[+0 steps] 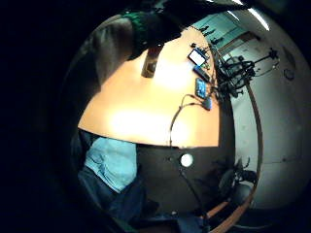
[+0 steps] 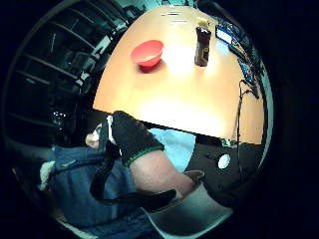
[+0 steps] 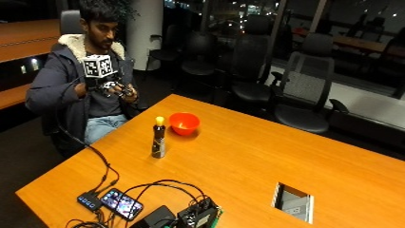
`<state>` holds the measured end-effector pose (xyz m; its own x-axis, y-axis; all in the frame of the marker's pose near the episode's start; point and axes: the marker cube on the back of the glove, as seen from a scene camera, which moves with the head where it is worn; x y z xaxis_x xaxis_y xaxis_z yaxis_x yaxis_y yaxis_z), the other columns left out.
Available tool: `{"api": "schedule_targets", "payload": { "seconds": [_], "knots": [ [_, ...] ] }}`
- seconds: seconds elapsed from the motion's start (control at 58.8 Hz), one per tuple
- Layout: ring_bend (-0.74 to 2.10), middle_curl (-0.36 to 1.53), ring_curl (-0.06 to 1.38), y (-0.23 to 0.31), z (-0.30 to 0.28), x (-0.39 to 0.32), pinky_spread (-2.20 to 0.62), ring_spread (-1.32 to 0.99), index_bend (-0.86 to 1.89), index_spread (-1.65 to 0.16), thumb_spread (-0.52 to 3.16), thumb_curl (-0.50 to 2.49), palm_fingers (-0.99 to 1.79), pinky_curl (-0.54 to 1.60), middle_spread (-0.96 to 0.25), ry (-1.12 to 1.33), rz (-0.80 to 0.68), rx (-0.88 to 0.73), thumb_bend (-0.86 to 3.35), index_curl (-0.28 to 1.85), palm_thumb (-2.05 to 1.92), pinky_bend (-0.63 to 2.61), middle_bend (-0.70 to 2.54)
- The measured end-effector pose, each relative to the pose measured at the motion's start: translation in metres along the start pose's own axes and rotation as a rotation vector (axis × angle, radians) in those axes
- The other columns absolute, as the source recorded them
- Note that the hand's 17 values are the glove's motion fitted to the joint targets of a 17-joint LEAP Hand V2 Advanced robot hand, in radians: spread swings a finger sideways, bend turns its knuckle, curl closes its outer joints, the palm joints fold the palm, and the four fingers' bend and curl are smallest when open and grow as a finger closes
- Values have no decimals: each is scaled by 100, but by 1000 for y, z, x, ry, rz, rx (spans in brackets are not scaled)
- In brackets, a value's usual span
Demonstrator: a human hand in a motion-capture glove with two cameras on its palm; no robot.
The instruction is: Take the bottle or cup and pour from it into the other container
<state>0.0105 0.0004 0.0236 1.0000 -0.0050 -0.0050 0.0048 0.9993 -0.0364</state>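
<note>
The dark bottle with the yellow cap (image 3: 158,138) stands upright on the orange wooden table (image 3: 253,161), toward your side of it and well out of your reach for now; nothing touches it. Just beyond it, near but apart, sits the red bowl (image 3: 184,123), open side up, closer to the table edge in front of you. The thumb-side palm view shows the same pair standing apart on the tabletop, the bottle (image 2: 202,46) tall and dark beside the bowl (image 2: 148,53). Your gloved right hand (image 3: 109,88) is raised in front of your chest, away from the table, and your bare left hand (image 3: 128,91) is up against it, the two meeting at the glove; the right fingers look curled in toward the other hand, but from the pictures you cannot tell whether they are closed or merely relaxed, and they hold neither the bottle nor the bowl. You are seated in a chair at the table's corner, in a dark jacket and jeans. At the near end of the table lie a phone (image 3: 122,203) with a lit screen, a small hub (image 3: 88,201) and a tangle of black cables (image 3: 158,187) running to a black box (image 3: 199,216). A rectangular cable hatch (image 3: 293,202) is cut into the tabletop further along. Empty office chairs (image 3: 303,90) stand behind the table.
</note>
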Motion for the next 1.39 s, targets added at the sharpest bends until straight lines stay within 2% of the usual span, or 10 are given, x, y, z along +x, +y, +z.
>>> {"api": "schedule_targets", "payload": {
  "seconds": [0.221, 0.459, 0.612, 0.867, 1.139, 1.292, 1.394],
  "knots": [
    [20, 31, 23, -32, 27, 41, 38, 19, 13, -36, 99, 26, 38, 23, -1, -91, 82, -9, -3, 27, 15, 47, 21],
    [21, 32, 25, -70, 73, 70, 38, 20, 12, -34, 96, 28, 30, 26, 3, -201, 150, 77, -3, 24, 16, 54, 21],
    [23, 33, 26, -97, 107, 78, 38, 20, 12, -33, 93, 29, 27, 27, 5, -386, 235, 87, -3, 23, 19, 58, 21],
    [27, 34, 28, -180, 152, 100, 37, 22, 11, -29, 92, 32, 22, 29, 9, -886, 339, 103, -2, 21, 29, 65, 23],
    [28, 35, 28, -227, 181, 98, 37, 22, 12, -26, 90, 34, 21, 30, 11, -1215, 308, 129, -2, 21, 38, 68, 26],
    [32, 36, 29, -246, 194, 92, 35, 22, 12, -26, 88, 34, 25, 29, 10, -1305, 245, 122, -2, 21, 43, 65, 30],
    [36, 36, 30, -255, 202, 83, 33, 19, 13, -26, 86, 35, 37, 28, 6, -1331, 194, 118, -2, 21, 48, 63, 34]
  ]
}}
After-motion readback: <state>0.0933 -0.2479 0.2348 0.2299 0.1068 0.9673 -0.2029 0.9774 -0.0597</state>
